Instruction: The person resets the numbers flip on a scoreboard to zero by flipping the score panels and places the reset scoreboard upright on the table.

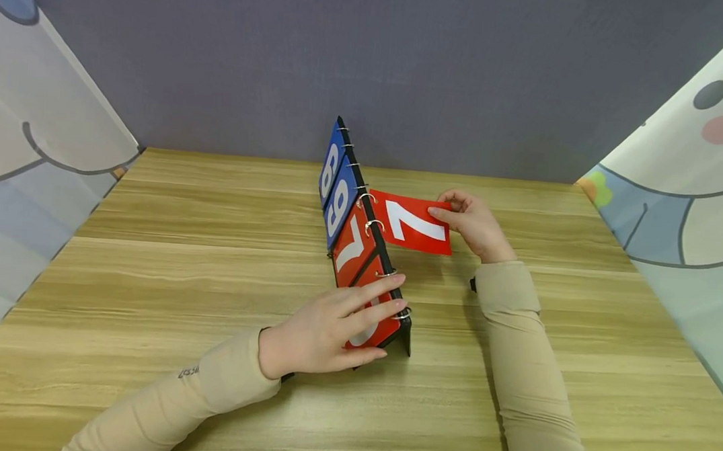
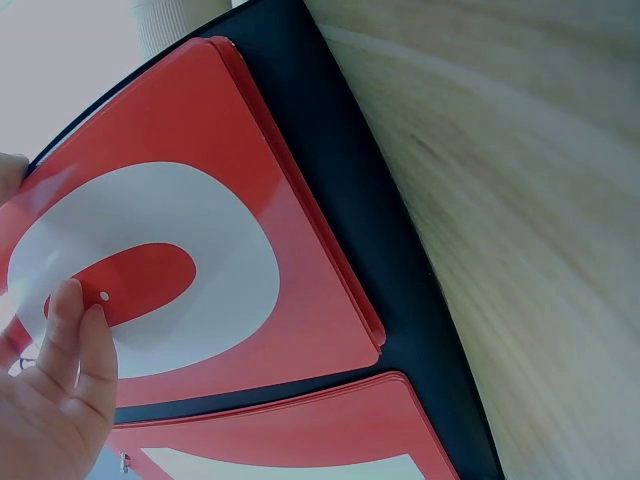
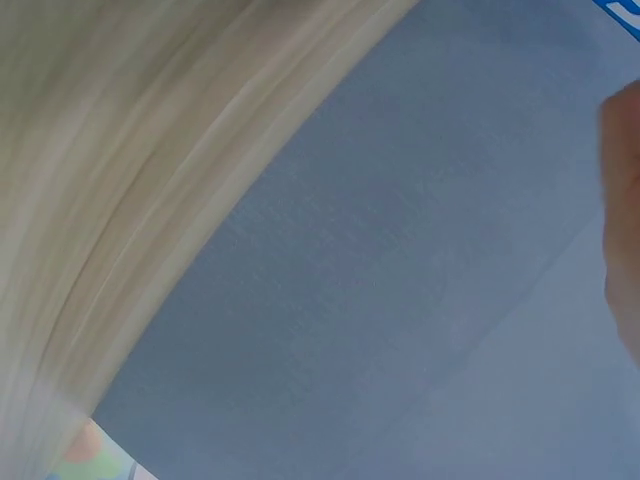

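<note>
- Right hand [image 1: 473,224]: thumb and fingers pinch the right edge of a red 7 card [image 1: 415,224], right of the board [image 1: 383,250] on the table [image 1: 215,246].
- Left hand [image 1: 333,328]: straight, parted fingers touch the board's near end, partly hiding its 0 card [image 2: 220,250].
- Right wrist view crops its hand.

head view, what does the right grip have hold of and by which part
A red 7 card, pinched in the right grip by the end away from the stand.
</note>
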Demonstrator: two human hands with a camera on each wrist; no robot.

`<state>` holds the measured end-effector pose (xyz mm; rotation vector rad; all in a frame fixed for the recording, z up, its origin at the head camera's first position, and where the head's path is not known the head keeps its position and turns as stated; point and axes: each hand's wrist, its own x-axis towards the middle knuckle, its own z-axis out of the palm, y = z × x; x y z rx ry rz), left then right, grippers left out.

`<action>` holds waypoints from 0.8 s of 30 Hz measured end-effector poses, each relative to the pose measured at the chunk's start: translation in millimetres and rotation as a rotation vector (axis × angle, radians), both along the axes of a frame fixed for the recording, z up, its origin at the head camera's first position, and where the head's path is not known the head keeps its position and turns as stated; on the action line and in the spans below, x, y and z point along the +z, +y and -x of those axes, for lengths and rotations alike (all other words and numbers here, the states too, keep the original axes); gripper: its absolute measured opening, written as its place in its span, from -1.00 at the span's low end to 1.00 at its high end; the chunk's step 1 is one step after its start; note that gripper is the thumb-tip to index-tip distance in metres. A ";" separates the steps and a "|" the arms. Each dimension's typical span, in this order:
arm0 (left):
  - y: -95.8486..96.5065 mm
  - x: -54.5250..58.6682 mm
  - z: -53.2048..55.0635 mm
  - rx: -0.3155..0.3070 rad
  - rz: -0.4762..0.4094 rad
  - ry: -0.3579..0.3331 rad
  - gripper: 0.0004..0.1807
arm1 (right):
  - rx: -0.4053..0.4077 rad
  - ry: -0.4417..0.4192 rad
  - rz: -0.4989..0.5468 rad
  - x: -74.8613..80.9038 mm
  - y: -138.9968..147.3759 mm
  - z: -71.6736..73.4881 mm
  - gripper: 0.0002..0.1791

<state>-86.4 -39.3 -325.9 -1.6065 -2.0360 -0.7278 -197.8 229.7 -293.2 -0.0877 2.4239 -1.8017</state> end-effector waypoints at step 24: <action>-0.1 0.9 -0.7 -0.023 -0.001 -0.007 -0.16 | 0.176 0.501 0.595 46.9 -25.6 -46.6 -0.38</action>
